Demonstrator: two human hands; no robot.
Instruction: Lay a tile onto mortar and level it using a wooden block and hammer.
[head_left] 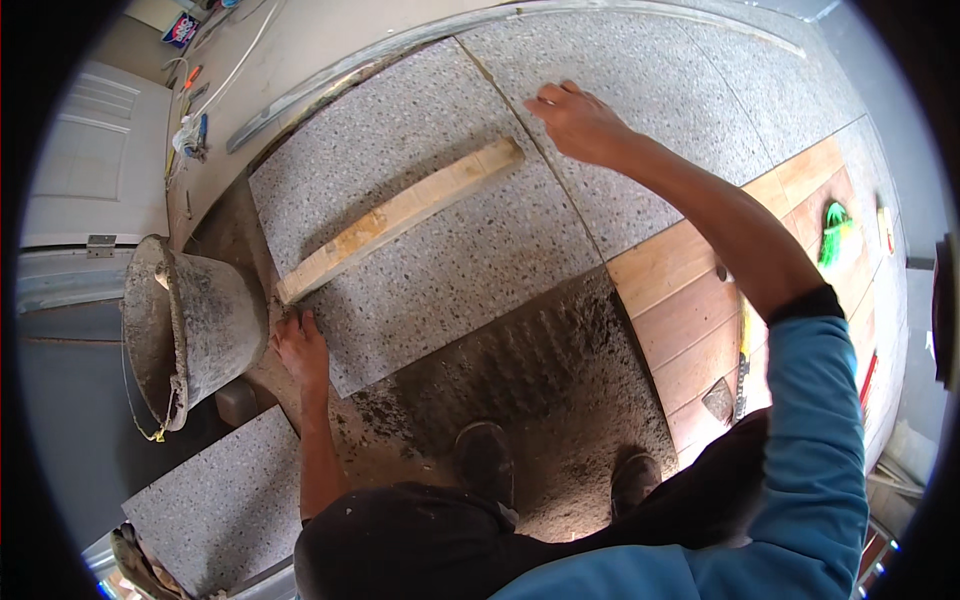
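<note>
A large grey speckled tile [480,270] lies in front of me. Across it rests a length of squared timber [400,215], slanting from lower left to upper right. My left hand [300,348] is low at the tile's left edge, near the timber's lower end, with its fingers apart and nothing visible in them. My right hand [580,125] is over the neighbouring speckled tile [640,100], just right of the joint. Its fingers are curled together in a pinch; whatever they may hold is too small to tell. Ridged dark mortar [510,350] borders the tile's near edge.
A mortar-crusted bucket [215,320] stands tilted at the left. Another speckled slab [225,500] lies at lower left. Wood-look planks [690,310] are at right, with a green brush [834,232] on them. Hand tools and cables lie along the far left wall. My shoes [485,460] stand beside the mortar.
</note>
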